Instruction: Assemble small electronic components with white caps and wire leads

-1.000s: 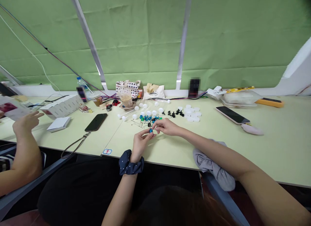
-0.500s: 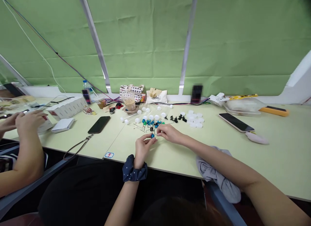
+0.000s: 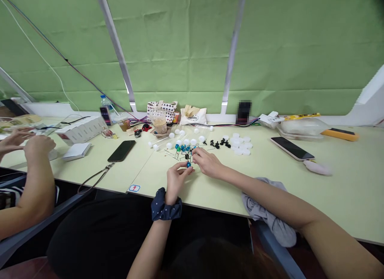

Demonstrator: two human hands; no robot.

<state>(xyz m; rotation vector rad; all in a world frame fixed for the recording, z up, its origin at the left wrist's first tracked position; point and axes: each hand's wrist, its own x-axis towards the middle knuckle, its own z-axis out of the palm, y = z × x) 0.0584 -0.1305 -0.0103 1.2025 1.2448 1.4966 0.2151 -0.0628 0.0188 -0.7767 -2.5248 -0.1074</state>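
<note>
My left hand (image 3: 177,179) pinches a small blue bead-like part (image 3: 188,164) between thumb and fingertips just above the pale green table (image 3: 210,187). A dark dotted scrunchie (image 3: 165,208) sits on that wrist. My right hand (image 3: 206,162) lies right beside it, fingers curled at the edge of a heap of small blue, green and black parts with thin metal pins (image 3: 184,149). What the right fingers hold is too small to name. White caps (image 3: 240,145) and black pieces (image 3: 220,142) lie behind the heap.
A black phone (image 3: 121,150) with a strap lies left, another phone (image 3: 292,148) right. An iced drink cup (image 3: 159,122), small bags, a bottle (image 3: 105,111) and white boxes (image 3: 79,130) line the back. A grey cloth (image 3: 267,213) hangs off the front edge. Another person's hands (image 3: 27,141) work at far left.
My hands stay together over the parts, with the right hand now slightly nearer the heap. The other person's hands have shifted about at the left. The view has tilted a little.
</note>
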